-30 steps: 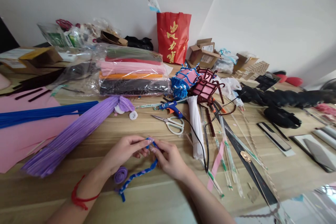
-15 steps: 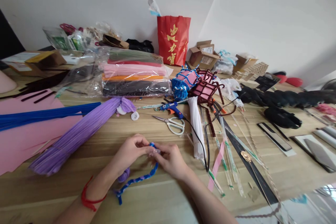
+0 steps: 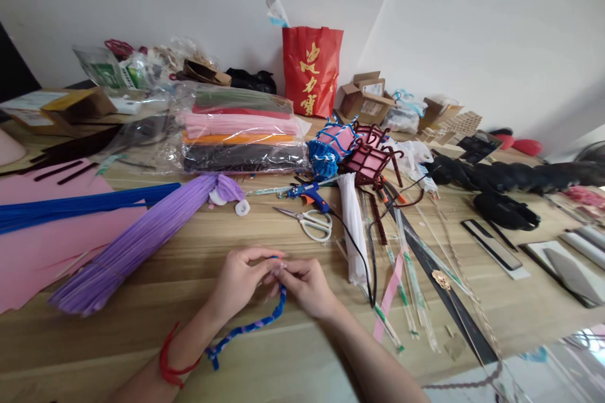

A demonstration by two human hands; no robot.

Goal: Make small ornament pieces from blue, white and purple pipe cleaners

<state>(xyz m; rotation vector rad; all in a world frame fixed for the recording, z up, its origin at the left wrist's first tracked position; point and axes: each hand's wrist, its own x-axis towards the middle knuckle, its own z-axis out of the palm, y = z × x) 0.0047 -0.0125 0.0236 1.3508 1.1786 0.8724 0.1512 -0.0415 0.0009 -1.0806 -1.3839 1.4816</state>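
My left hand (image 3: 239, 280) and my right hand (image 3: 305, 283) meet over the wooden table (image 3: 293, 352), fingers pinched together on the upper end of a twisted blue and purple pipe-cleaner cord (image 3: 250, 327). The cord trails down and to the left from the fingers to near my left wrist, which wears a red string. A bundle of purple pipe cleaners (image 3: 142, 239) lies to the left of my hands, with a blue bundle (image 3: 80, 204) behind it. White-handled scissors (image 3: 309, 221) and a blue glue gun (image 3: 312, 192) lie just beyond my hands.
Pink paper sheets (image 3: 42, 245) cover the left of the table. Bagged coloured pipe cleaners (image 3: 239, 132), a red bag (image 3: 312, 69), cardboard boxes (image 3: 366, 97) and woven baskets (image 3: 359, 154) stand at the back. Packaged sticks (image 3: 401, 277) and black hairpieces (image 3: 510, 179) fill the right.
My hands have drawn closer together on the cord's top end, and the small purple coil beside my left wrist is no longer visible.
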